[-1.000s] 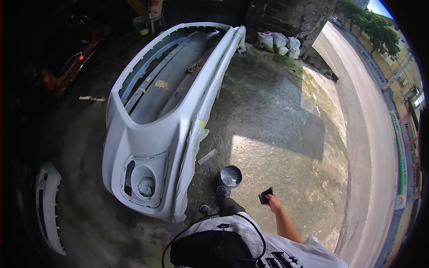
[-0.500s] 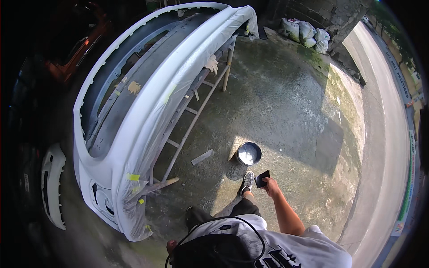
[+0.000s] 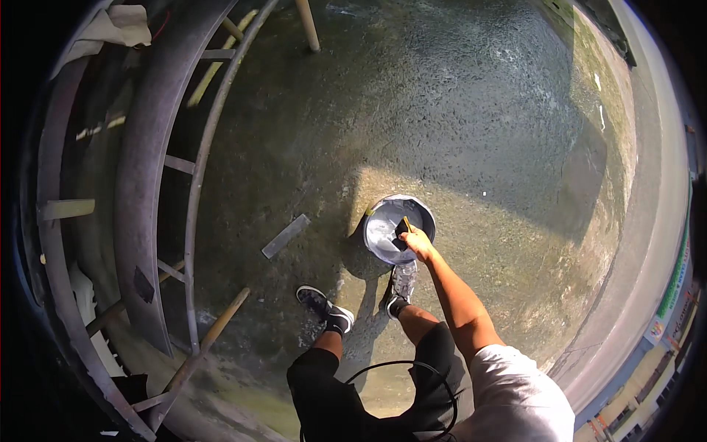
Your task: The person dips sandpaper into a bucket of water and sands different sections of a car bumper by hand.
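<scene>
My right hand [image 3: 417, 241] reaches over a round bucket [image 3: 426, 215] on the floor. Between its fingers is a small dark, flat rectangular piece [image 3: 402, 229] with an orange-yellow edge, held above the milky liquid [image 3: 380, 225] inside. Whether the piece touches the liquid I cannot tell. The bucket stands just beyond my right shoe [image 3: 402, 283]. My left hand is out of view.
A bar-framed stand [image 3: 197, 184] runs along the left, with a wooden leg [image 3: 213, 328] reaching toward my feet. Pale cloth [image 3: 121, 29] hangs at its far end. A flat grey strip [image 3: 286, 236] lies on the wet concrete floor [image 3: 309, 140].
My right hand has moved from beside my right shoe to over the bucket, still holding the dark piece. The view has tilted down, so the white car bumper has left it.
</scene>
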A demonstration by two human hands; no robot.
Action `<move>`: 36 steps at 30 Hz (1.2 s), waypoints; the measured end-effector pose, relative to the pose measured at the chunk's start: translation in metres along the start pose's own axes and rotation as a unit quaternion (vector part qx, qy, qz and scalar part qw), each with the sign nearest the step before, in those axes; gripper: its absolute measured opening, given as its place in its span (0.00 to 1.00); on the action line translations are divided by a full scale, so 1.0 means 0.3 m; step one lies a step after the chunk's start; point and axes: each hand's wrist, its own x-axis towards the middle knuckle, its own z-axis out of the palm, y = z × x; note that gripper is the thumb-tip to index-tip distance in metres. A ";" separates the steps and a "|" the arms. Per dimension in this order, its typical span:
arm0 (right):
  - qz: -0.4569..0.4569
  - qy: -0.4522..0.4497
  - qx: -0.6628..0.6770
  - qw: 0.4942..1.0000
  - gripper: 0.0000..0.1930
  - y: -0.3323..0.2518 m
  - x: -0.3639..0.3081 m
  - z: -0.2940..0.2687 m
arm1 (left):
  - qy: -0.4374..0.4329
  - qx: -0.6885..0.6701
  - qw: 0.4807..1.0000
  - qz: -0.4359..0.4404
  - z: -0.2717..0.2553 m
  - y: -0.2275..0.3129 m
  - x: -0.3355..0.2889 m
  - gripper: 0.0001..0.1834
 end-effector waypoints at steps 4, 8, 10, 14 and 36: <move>0.055 -0.003 -0.111 0.992 0.05 0.171 0.332 0.010 | 0.022 0.013 0.998 -0.054 -0.034 0.169 -0.003 0.21; 0.145 0.021 -0.161 0.976 0.07 0.235 0.454 -0.014 | 0.054 0.002 0.997 -0.059 -0.094 0.334 -0.050 0.20; 0.112 0.020 -0.037 0.993 0.04 0.235 0.422 -0.052 | 0.076 -0.007 0.997 -0.033 -0.120 0.434 -0.085 0.20; 0.141 -0.025 0.126 0.982 0.02 -0.022 0.131 0.021 | 0.183 -0.030 0.981 0.059 -0.239 0.658 -0.221 0.19; -0.642 -0.495 -0.415 0.413 0.24 -1.650 -2.302 1.892 | 0.543 -0.090 0.756 0.355 -1.719 1.038 -0.911 0.60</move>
